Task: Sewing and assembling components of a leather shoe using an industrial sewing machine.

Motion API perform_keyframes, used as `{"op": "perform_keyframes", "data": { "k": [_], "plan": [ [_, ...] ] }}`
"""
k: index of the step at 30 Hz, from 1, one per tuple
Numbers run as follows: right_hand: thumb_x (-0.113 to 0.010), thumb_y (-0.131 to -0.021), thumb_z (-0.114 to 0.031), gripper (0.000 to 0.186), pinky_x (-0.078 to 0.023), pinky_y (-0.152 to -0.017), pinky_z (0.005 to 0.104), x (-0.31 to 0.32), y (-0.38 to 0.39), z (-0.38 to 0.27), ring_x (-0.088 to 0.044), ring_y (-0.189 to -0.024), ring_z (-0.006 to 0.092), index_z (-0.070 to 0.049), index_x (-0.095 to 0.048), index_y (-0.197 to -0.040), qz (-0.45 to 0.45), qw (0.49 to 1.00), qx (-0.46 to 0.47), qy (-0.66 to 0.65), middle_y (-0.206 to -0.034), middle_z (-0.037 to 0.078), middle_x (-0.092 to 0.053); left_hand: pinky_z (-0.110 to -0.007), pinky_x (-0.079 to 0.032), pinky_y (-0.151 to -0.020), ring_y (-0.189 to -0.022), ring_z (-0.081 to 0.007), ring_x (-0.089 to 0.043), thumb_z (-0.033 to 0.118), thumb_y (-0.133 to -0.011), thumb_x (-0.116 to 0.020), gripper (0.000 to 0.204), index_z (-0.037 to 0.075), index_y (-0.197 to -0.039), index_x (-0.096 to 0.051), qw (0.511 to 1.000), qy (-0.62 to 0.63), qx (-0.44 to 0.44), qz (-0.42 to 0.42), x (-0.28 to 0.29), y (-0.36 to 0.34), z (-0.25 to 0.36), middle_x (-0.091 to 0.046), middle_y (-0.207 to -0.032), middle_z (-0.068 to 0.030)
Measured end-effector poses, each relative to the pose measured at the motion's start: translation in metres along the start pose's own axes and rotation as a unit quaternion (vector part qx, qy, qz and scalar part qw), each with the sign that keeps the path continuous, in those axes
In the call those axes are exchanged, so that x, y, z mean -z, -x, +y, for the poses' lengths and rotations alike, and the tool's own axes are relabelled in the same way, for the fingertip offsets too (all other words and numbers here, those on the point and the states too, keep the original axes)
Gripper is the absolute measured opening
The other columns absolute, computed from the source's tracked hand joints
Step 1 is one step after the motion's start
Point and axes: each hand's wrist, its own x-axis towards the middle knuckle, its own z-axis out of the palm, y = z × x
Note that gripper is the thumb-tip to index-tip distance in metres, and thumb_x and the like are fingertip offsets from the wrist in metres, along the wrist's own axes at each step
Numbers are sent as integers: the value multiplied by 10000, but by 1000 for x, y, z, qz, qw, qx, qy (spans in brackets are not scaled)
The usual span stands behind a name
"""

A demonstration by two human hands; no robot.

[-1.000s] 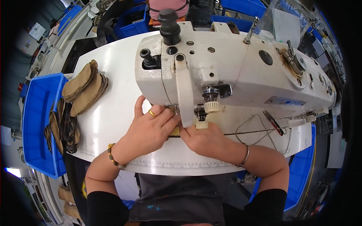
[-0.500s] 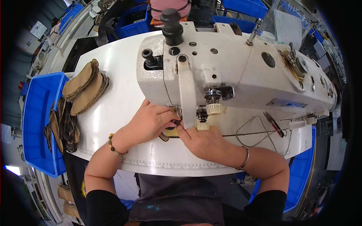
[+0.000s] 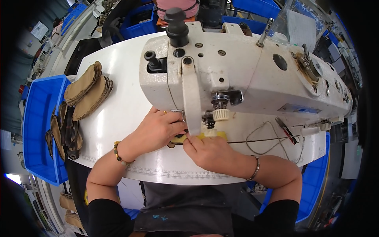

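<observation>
At the left end of the sewing machine [image 3: 233,71], brown cloth [image 3: 170,145] lay nearer the left hand [image 3: 156,132] than the right hand [image 3: 211,154]. Both were curled, their grip unclear.

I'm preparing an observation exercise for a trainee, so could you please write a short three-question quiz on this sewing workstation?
1. Multiple choice: where do the red-handled snips lie?
A) inside the blue bin
B) to the right of the right hand
C) between the two hands

2. True or false: the beaded bracelet is on the person's right wrist.

3. Fill in: the left hand and right hand are close together at the left end of a white ____ ____.

Key:
1. B
2. False: the beaded bracelet is on the left, the metal bangle on the right.
3. sewing machine
</observation>
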Motion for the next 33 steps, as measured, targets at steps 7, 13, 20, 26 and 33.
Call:
{"op": "perform_keyframes", "data": {
  "k": [7,13,20,26,33],
  "plan": [
    [-624,-751,-101,195,-467,-428,266,0,-1,0,-620,-569,138,12,-634,-910,7,1000,11,8,-880,143,-689,-359,-546,-664,-798,-273,-691,37,-682,-762,287,72,-967,-745,1000,-12,-20,9,3,-3,4,-708,-888,-74],
    [-631,-774,-114,209,-466,-420,276,-3,-2,3,-627,-564,151,2,-647,-947,4,1000,-11,29,-956,192,-703,-371,-396,-939,-998,-183,-615,140,-702,-733,243,119,-944,-730,999,-32,24,-2,-1,1,3,-644,-979,22],
    [-628,-767,-95,304,-434,-387,307,-17,-1,8,-564,-436,170,6,-658,-1051,0,999,-47,16,-868,156,-706,-376,-419,-875,-910,-226,-643,137,-747,-739,143,114,-888,-743,994,-71,69,39,-5,-6,2,-701,-901,3],
    [-643,-727,-81,259,-466,-412,294,-18,-1,8,-609,-516,155,-36,-673,-980,-14,997,-58,43,-872,104,-713,-403,-466,-813,-838,-266,-647,129,-736,-752,137,95,-868,-745,992,-53,99,48,-3,-7,5,-699,-860,-49],
    [-647,-747,-84,297,-495,-460,301,-19,-1,9,-642,-609,190,-17,-672,-1035,6,998,-61,-3,-897,118,-703,-398,-549,-724,-811,-331,-666,94,-767,-755,157,51,-918,-751,991,62,112,48,5,-4,-3,-702,-875,-105]
  ]
}}
